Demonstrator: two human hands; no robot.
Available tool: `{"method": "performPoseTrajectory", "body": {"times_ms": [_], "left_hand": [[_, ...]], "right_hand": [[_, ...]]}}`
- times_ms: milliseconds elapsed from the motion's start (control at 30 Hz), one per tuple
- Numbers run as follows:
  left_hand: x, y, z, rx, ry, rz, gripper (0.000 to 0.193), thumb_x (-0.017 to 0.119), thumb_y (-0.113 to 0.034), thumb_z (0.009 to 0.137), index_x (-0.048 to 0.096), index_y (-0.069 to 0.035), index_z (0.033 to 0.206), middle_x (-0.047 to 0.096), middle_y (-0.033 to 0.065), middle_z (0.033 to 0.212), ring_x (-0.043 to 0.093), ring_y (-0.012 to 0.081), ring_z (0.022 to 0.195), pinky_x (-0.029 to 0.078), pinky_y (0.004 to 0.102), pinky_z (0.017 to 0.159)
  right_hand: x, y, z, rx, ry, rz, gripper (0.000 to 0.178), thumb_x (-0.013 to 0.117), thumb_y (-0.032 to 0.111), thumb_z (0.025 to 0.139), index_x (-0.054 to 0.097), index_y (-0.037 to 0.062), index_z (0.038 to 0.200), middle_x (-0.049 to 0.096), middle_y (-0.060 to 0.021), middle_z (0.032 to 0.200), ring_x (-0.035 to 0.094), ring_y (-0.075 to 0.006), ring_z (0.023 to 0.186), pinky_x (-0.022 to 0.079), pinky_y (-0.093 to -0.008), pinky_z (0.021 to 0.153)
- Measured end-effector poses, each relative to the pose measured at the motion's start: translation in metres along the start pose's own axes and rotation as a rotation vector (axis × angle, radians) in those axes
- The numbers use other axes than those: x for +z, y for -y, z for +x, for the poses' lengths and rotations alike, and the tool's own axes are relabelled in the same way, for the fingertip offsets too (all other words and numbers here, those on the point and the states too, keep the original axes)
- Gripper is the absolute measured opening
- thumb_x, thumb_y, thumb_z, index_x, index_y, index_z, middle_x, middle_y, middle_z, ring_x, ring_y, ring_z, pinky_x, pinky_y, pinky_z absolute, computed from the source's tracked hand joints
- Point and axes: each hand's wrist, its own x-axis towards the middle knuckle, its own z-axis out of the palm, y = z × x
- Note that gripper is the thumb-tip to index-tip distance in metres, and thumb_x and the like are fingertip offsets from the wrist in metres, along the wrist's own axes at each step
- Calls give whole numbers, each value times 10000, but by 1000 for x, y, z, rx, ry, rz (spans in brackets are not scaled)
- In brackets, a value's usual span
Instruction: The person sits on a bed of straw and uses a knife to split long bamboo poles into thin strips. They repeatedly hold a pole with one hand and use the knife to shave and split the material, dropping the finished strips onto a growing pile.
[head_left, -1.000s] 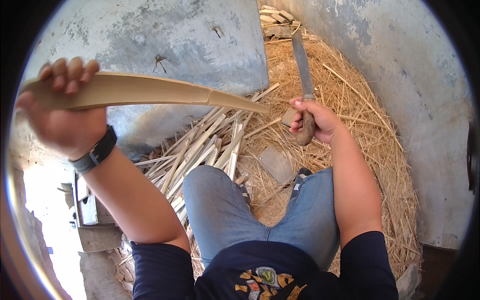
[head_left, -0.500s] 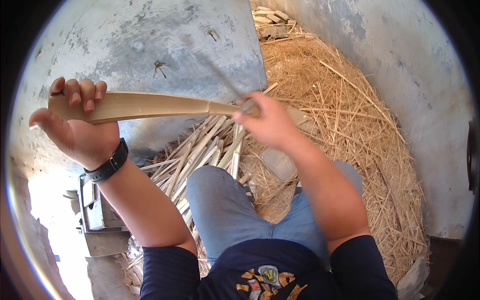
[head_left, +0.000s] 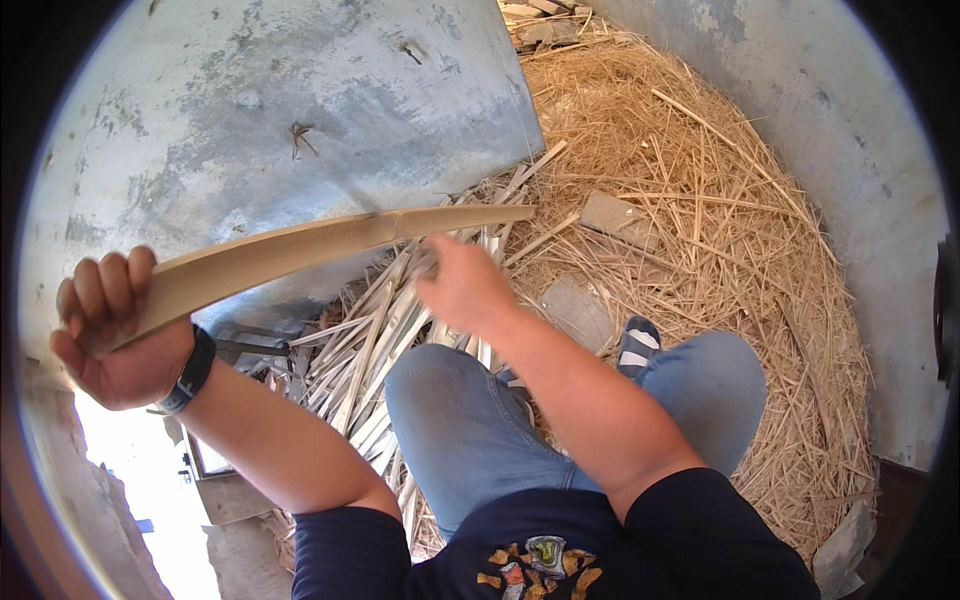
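Note:
My left hand (head_left: 115,315), wearing a black-strapped watch (head_left: 190,372), is closed around the wide end of a long split bamboo strip (head_left: 290,257). The strip rises slightly to the right, with a node near its middle and its narrow end over the straw. My right hand (head_left: 462,285) is closed on the handle of a knife (head_left: 426,265), just below the strip beyond the node. Motion smears the knife, and its blade is mostly hidden behind the strip. Whether the blade touches the bamboo, I cannot tell.
A heap of split bamboo strips (head_left: 370,345) lies beyond my left knee. Straw and shavings (head_left: 740,270) cover the floor to the right, with a brick (head_left: 620,220) and a flat slab (head_left: 577,310) among them. Worn blue-grey walls (head_left: 230,110) stand close around.
My left hand has lowered, tilting the strip up to the right. My right hand with the knife has moved left and down from the narrow end. My right knee has swung outward.

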Motion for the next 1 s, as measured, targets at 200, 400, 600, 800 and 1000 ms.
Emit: {"method": "performPoseTrajectory", "body": {"times_ms": [200,400,600,800,1000], "left_hand": [[-36,3,9,12,-111,65,234,628,-271,899,494,-157,745,374,-53,674,338,93,596,286,292,655],[-81,-15,-6,-17,-237,68,258,656,-165,798,441,-162,656,370,-40,629,345,103,574,305,287,654],[-67,-7,-6,9,-151,52,233,678,-203,819,477,-189,701,389,-63,632,352,78,564,302,280,647],[-63,-10,-18,68,-151,140,224,646,-193,816,460,-186,691,397,-65,626,353,76,562,299,275,650],[-79,-8,-14,36,-196,112,235,630,-187,846,464,-170,680,376,-48,632,348,93,575,296,286,647]], "right_hand": [[3,-79,38,138,-7,-120,262,649,142,898,594,-22,1094,720,-177,957,728,-297,880,583,-425,824],[17,-35,31,151,143,-233,301,673,166,868,584,9,1109,705,-184,909,717,-328,833,578,-461,764],[14,-167,59,273,-87,-288,324,659,150,867,593,-7,1143,711,-205,975,708,-331,913,560,-446,843],[10,-83,48,286,2,-256,285,648,136,854,610,34,1118,707,-207,973,706,-325,909,553,-453,823],[29,-182,41,231,-79,-116,263,645,156,864,606,31,1092,706,-204,929,703,-374,906,547,-478,851]]}}
